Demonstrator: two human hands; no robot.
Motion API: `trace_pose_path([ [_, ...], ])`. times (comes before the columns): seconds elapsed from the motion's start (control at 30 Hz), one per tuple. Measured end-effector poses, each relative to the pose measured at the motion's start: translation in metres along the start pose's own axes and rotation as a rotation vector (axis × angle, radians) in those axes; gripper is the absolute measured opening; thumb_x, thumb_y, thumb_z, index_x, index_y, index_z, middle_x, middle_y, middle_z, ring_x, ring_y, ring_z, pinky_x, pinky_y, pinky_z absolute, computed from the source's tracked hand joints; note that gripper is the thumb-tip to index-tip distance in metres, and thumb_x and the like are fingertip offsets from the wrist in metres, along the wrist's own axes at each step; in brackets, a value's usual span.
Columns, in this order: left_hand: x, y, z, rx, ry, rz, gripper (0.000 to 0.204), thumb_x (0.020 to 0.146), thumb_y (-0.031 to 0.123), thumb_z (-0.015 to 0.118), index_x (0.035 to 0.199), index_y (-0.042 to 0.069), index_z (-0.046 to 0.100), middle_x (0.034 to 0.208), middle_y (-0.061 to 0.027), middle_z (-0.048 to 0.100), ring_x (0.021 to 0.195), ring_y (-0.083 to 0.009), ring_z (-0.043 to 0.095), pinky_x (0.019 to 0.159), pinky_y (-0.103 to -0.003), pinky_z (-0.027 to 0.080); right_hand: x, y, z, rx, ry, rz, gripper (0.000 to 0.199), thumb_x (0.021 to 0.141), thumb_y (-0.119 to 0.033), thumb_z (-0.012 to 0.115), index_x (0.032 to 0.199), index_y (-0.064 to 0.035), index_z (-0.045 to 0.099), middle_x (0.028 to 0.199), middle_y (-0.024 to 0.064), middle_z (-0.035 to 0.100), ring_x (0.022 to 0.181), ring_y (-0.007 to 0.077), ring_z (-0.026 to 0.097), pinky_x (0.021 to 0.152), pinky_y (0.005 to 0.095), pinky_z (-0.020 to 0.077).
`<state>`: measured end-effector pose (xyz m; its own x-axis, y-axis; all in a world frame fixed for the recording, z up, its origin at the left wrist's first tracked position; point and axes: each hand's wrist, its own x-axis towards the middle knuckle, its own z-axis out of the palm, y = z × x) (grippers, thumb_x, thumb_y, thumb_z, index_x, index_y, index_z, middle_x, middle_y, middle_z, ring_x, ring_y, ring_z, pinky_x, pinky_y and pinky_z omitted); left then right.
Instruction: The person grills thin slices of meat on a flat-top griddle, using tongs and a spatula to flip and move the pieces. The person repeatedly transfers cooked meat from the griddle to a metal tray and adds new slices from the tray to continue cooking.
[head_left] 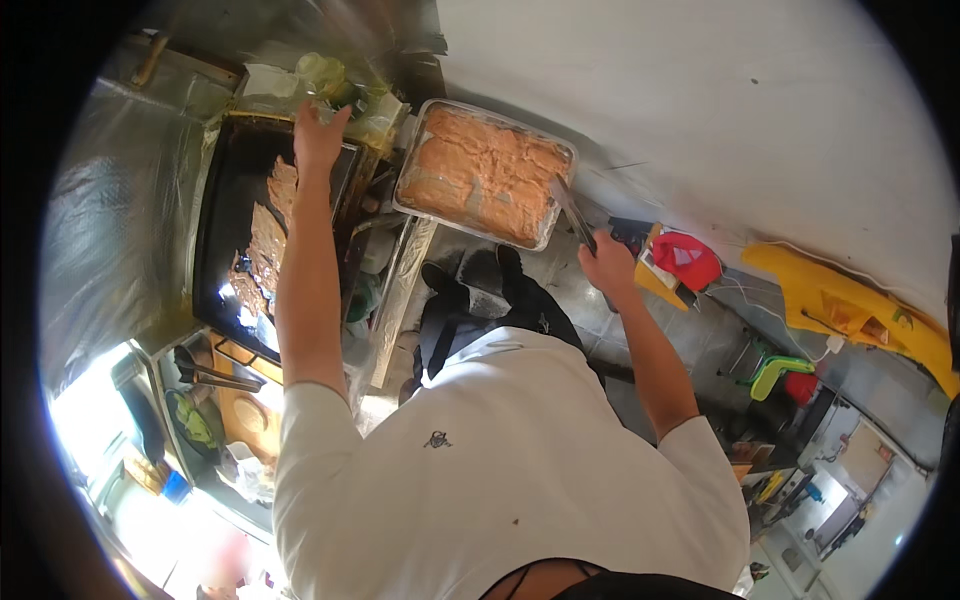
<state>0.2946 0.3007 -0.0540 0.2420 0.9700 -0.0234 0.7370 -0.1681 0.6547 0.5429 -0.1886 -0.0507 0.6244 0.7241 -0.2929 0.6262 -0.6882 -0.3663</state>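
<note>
My right hand [607, 262] grips the handle of metal tongs [572, 212]. The tips of the tongs reach the right edge of a metal tray [470, 225], which is spread with raw, orange-red marinated meat [480, 165]. Stretched over the far edge of a dark griddle [228, 200], my left hand [318, 135] has its fingers curled beside crumpled clear plastic and yellowish-green things. What those fingers hold, if anything, is too small to make out. Several browned pieces of meat [265, 250] lie on the griddle, partly hidden by my left forearm.
Foil-like sheeting [120, 220] covers the wall left of the griddle. A pale wall [700, 110] rises behind the tray. At right are a red cap-like item [686, 260] and a yellow cloth [850, 305]. A pan with green food [195, 420] stands at lower left.
</note>
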Motion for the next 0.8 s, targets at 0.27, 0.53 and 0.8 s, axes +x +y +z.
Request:
trace_pose_path([
  [0.27, -0.196, -0.123, -0.126, 0.281, 0.230, -0.106, 0.049, 0.093, 0.032, 0.070, 0.131, 0.002, 0.064, 0.129, -0.0217, 0.065, 0.122, -0.0398, 0.059, 0.106, -0.047, 0.045, 0.068, -0.019, 0.018, -0.221, -0.101, -0.263, 0.027, 0.090, -0.024, 0.061, 0.100, -0.0001, 0.057, 0.078, 0.0212, 0.070, 0.075, 0.0414, 0.069, 0.068, 0.0536, 0.0555],
  [0.53, -0.354, -0.223, -0.172, 0.584, 0.257, -0.517, 0.058, 0.090, 0.038, 0.072, 0.135, 0.003, 0.061, 0.133, -0.0261, 0.059, 0.124, -0.0411, 0.057, 0.106, -0.048, 0.045, 0.065, -0.019, 0.016, -0.210, -0.125, -0.200, 0.025, 0.091, -0.024, 0.060, 0.098, -0.0002, 0.057, 0.078, 0.0211, 0.070, 0.076, 0.0412, 0.070, 0.068, 0.0534, 0.0552],
  [0.8, -0.375, -0.218, -0.173, 0.577, 0.118, -0.692, 0.067, 0.088, 0.050, 0.071, 0.134, 0.003, 0.059, 0.123, -0.0259, 0.067, 0.115, -0.0412, 0.065, 0.098, -0.048, 0.050, 0.073, -0.004, 0.037, -0.127, -0.130, -0.129, 0.029, 0.091, -0.027, 0.060, 0.097, 0.0018, 0.059, 0.083, 0.0249, 0.070, 0.080, 0.0452, 0.069, 0.073, 0.0563, 0.0542],
])
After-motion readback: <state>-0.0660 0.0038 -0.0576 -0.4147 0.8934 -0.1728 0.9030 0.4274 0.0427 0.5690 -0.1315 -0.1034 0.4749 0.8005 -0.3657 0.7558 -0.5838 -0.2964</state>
